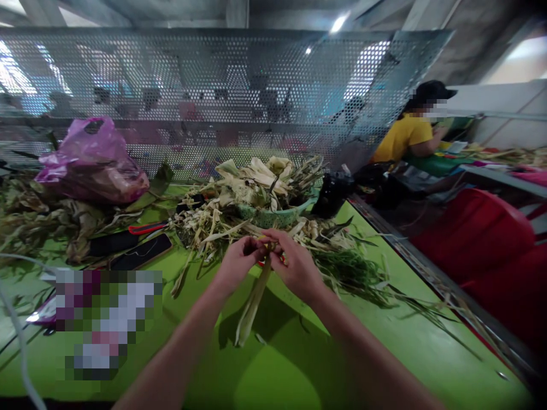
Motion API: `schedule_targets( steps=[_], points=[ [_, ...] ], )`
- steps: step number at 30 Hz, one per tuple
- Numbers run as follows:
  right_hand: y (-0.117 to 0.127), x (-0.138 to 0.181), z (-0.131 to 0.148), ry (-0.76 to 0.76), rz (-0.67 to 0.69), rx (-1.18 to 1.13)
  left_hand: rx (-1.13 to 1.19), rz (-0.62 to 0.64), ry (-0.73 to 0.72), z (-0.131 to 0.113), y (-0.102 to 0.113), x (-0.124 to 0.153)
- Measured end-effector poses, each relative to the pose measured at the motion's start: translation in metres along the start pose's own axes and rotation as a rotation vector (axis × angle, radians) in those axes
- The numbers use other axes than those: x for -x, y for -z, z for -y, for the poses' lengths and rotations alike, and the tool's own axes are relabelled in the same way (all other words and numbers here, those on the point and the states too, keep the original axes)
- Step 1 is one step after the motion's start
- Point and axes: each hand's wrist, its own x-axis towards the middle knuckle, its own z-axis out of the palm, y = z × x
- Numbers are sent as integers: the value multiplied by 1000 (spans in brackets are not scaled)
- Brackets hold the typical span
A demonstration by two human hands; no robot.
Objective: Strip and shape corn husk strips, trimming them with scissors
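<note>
Working at the upper end of a pale dry strip (253, 310) with both hands, over the middle of the green bench (205, 353). Left hand (243, 257) and right hand (298, 266) sit nearly fingertip to fingertip, each narrowed to a pinch at the strip's head. The strip slants from them toward the near edge, its broad tail free; cannot tell whether the tail touches the bench. Step in hand, as judged: fine fingertip work at the strip's head; the fingers cover its exact form. Next move seems to call for one pinch kept firm while the other shifts, with the tail clear of loose scraps (209, 228). Surroundings: a speckled green basin (276, 217), heaped with dry leaves (252, 188), lies beyond the hands toward the far edge; green sprigs (354, 270) toward the right edge; a red-handled tool (147, 228) and dark phone (142, 252) on the left-hand side.
</note>
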Motion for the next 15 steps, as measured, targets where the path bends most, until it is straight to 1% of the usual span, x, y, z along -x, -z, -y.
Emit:
schedule_targets(
  steps=[6, 11, 15],
  points=[
    [0, -3, -2, 81, -103, 35, -55, 0, -80, -1, 2, 2],
    [-1, -3, -2, 50, -133, 0, -177, -21, -145, -4, 1, 2],
    [-3, -2, -4, 42, -166, 24, -263, -24, -196, -5, 1, 3]
  ],
)
